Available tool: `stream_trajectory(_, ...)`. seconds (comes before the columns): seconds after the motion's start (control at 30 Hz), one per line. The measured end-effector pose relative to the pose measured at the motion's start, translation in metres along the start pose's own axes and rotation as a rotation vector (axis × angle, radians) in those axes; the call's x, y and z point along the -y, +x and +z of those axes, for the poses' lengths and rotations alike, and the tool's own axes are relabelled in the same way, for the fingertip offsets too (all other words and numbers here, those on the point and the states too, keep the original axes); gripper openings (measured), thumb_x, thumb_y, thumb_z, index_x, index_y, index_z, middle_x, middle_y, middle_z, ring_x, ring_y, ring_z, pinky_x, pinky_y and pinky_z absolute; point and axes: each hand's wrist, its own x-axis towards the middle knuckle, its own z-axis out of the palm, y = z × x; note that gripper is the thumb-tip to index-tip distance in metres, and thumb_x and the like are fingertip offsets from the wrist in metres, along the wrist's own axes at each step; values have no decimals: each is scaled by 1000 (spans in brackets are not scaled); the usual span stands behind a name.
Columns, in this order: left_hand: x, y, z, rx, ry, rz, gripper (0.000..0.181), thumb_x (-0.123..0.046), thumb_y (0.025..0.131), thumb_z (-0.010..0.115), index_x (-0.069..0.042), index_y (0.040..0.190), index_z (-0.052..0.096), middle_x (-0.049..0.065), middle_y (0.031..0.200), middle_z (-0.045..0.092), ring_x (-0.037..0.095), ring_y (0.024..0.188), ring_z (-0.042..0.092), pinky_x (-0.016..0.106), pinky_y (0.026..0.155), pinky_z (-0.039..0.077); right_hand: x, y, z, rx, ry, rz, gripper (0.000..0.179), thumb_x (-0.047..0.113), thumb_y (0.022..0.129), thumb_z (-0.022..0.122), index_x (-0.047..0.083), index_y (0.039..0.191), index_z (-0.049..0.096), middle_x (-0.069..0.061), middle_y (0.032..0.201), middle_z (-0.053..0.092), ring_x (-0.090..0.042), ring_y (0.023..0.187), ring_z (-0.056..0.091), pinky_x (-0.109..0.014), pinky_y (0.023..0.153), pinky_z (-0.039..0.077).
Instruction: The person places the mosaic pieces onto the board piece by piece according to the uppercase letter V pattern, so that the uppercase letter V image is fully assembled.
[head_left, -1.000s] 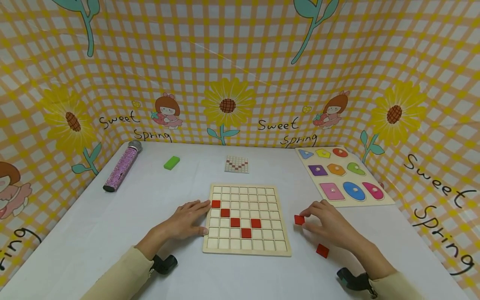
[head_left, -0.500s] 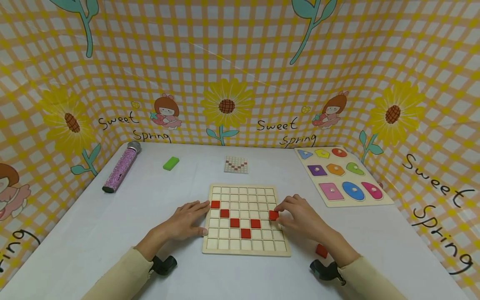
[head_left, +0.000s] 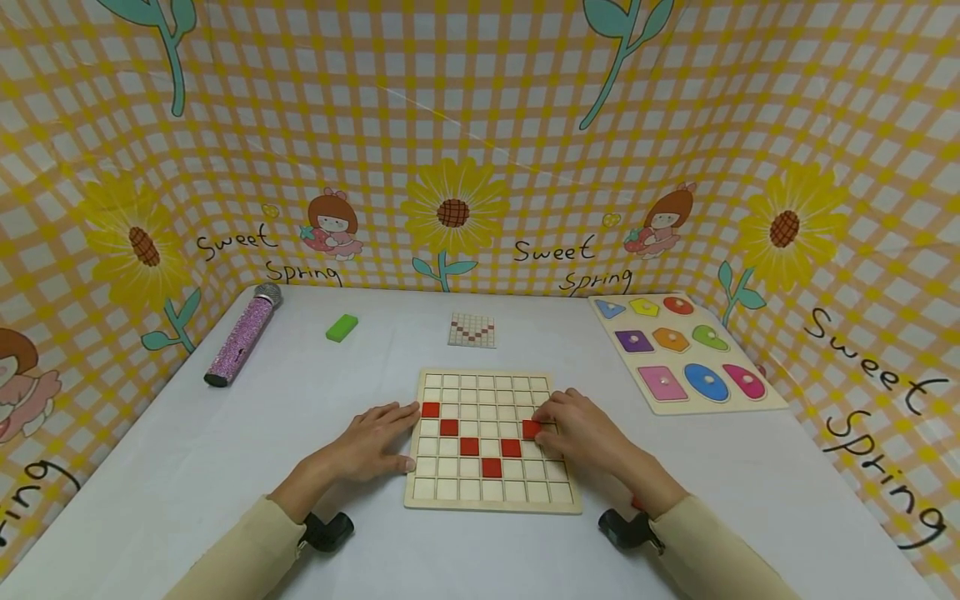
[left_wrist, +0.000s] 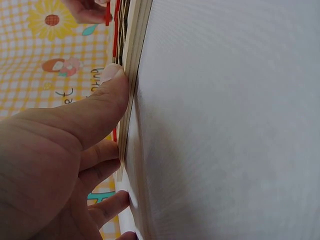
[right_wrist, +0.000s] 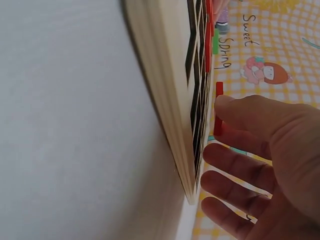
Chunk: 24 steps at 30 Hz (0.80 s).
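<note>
My right hand [head_left: 581, 429] pinches a red square tile [head_left: 530, 429] between thumb and fingers over the right part of the wooden grid board [head_left: 567, 496]. In the right wrist view that tile [right_wrist: 219, 90] stands just off the board's face, its edge toward the camera. My left hand [head_left: 367, 442] rests along the board's left edge, its thumb [left_wrist: 114, 80] against the rim and the fingers loosely extended. Several red tiles [head_left: 491, 467] lie in the grid's cells, running diagonally down from the left and then up to the right. Another red tile [head_left: 637, 502] is mostly hidden behind my right wrist.
Behind the board lies a small pattern card [head_left: 472, 330] with a red V. A green block [head_left: 342, 327] and a glittery pink microphone [head_left: 243, 337] lie at the back left. At the back right is a shape puzzle board [head_left: 675, 354]. Patterned cloth [head_left: 480, 100] encloses the white table.
My right hand has carried the red tile leftward from the table beside the board to over its right-hand columns. The left hand has stayed at the board's edge.
</note>
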Motion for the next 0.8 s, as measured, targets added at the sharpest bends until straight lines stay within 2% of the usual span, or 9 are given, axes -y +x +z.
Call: stream_trajectory(0.8, -1, -1, 0, 7, -11, 8, 73, -36, 86, 67, -8, 146, 35, 9, 155, 31, 38, 143, 22, 62, 108, 21, -4, 2, 6, 8, 36, -20, 20, 21, 80, 73, 12, 97, 72, 3, 96, 64, -14, 90, 49, -34, 80, 46)
